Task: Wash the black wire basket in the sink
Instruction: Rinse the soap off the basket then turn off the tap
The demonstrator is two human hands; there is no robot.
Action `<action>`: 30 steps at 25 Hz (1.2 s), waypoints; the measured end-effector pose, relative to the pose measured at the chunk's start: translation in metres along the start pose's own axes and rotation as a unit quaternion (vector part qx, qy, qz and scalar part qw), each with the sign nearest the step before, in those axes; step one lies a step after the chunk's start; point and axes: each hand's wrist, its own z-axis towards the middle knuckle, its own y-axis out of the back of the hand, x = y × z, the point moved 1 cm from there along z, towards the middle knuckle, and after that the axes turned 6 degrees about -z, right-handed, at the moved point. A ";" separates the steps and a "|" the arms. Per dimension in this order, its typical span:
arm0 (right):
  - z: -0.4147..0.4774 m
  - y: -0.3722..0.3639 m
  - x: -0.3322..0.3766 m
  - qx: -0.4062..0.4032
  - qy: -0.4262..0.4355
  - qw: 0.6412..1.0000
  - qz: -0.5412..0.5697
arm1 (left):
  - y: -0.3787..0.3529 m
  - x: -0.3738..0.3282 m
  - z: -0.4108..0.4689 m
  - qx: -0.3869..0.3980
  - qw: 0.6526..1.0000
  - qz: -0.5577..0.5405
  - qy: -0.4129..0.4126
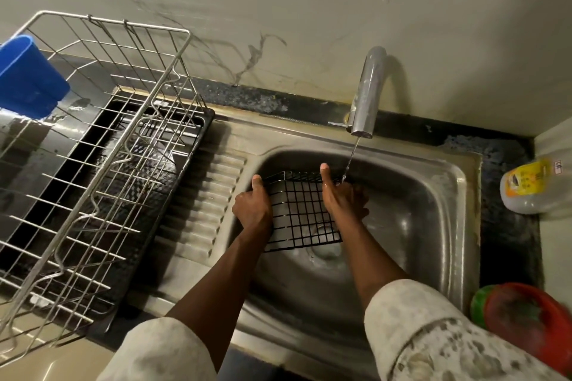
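The black wire basket is held inside the steel sink, above the drain. My left hand grips its left side, thumb up on the rim. My right hand holds its right side, thumb raised, fingers wrapped around the outside. A thin stream of water falls from the tap onto my right hand and the basket's far right corner. The basket's right wall is hidden behind my right hand.
A large silver wire dish rack sits on a black tray over the ribbed drainboard at left, with a blue cup holder hooked on it. A yellow-labelled bottle and a red and green container stand at right.
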 end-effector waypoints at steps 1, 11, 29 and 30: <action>0.000 -0.002 -0.004 -0.010 0.018 1.000 0.002 | 0.000 0.000 -0.001 0.003 1.000 0.001 0.001; -0.009 -0.010 -0.032 -0.126 0.131 0.983 -0.008 | -0.001 -0.002 -0.002 0.003 1.000 -0.013 0.004; -0.062 -0.040 0.033 -0.031 0.103 0.994 0.032 | 0.000 -0.005 0.000 -0.002 1.000 -0.006 0.015; -0.048 -0.033 0.033 -0.022 0.062 0.997 0.049 | 0.000 -0.005 -0.001 -0.002 1.000 -0.005 0.014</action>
